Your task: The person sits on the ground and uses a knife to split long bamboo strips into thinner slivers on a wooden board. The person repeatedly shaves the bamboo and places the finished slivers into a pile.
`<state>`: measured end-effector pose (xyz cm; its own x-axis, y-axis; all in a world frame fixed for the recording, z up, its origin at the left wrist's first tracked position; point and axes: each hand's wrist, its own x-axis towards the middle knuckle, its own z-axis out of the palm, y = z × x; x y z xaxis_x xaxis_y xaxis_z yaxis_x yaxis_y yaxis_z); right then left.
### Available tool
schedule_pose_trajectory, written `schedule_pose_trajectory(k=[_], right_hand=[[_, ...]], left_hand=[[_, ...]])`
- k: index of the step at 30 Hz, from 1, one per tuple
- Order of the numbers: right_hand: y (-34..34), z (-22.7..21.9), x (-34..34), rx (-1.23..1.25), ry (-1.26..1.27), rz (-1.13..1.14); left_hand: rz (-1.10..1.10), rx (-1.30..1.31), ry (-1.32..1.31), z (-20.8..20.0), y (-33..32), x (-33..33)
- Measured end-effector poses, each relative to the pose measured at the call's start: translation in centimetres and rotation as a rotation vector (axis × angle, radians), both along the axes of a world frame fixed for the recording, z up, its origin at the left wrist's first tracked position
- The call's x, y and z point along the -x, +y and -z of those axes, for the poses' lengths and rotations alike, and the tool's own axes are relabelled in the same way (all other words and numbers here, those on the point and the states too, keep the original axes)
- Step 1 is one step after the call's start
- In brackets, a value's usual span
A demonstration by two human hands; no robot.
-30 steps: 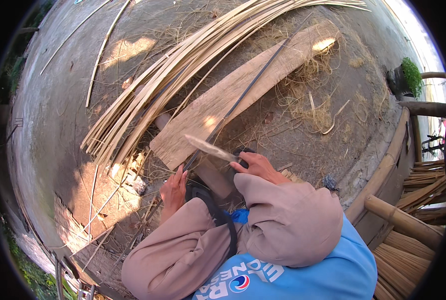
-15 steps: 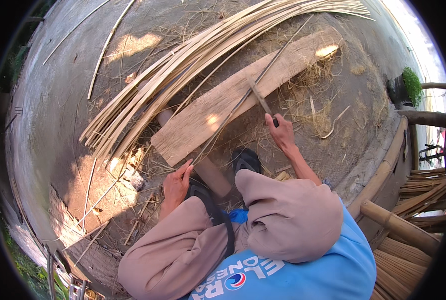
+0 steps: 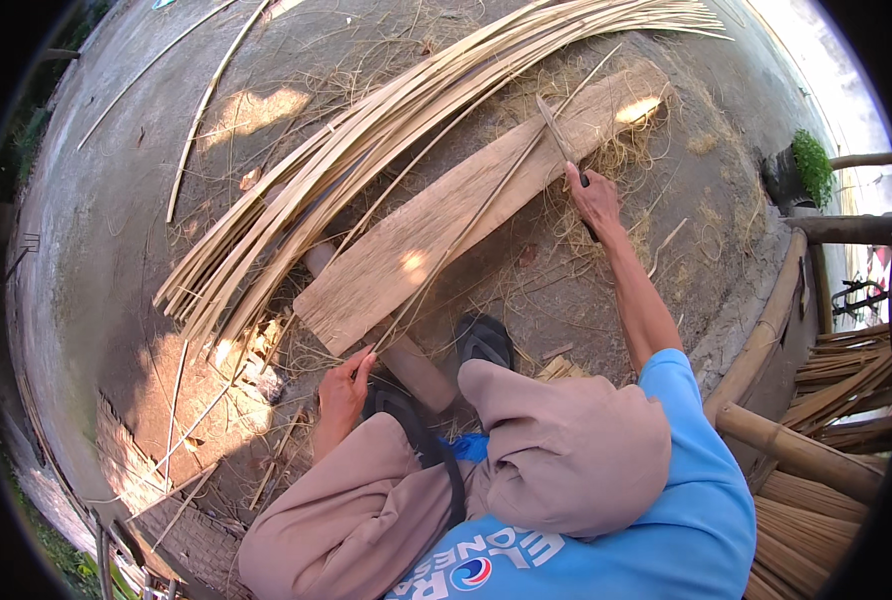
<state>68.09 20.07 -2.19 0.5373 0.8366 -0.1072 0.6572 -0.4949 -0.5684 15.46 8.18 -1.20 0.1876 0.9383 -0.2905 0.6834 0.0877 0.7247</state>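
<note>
My left hand (image 3: 343,395) pinches the near end of a long thin bamboo strip (image 3: 463,236), beside my left knee. The strip runs away from me, slanting up to the right across a wide wooden plank (image 3: 386,270). My right hand (image 3: 596,203) is closed round the dark handle of a knife (image 3: 558,133). Its blade lies across the strip towards the plank's far end, pointing away and to the left. Whether the edge touches the strip I cannot tell. The plank rests slanted over a round log (image 3: 413,372) between my feet.
A large bundle of bamboo strips (image 3: 366,130) lies along the plank's far left side. Curly shavings (image 3: 631,150) litter the ground round the plank's far end. Bamboo poles (image 3: 801,455) stand on the right, with more strips (image 3: 811,540) behind them. Loose strips (image 3: 194,125) lie far left.
My right hand has slid the knife along the strip, away from me, and my right arm is stretched further out. The left hand keeps its pinch on the strip's near end.
</note>
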Motion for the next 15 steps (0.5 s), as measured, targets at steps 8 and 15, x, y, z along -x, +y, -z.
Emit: schedule_pose_trajectory(k=[8,15], right_hand=[[-4.6,2.2,8.0,-0.02,-0.066,-0.39],[3.8,-1.1,-3.8,-0.016,0.129,0.106]], left_hand=[[-0.058,0.045,0.155,-0.6,-3.4,4.6],[0.03,0.182,0.144,0.3,-3.5,2.2]])
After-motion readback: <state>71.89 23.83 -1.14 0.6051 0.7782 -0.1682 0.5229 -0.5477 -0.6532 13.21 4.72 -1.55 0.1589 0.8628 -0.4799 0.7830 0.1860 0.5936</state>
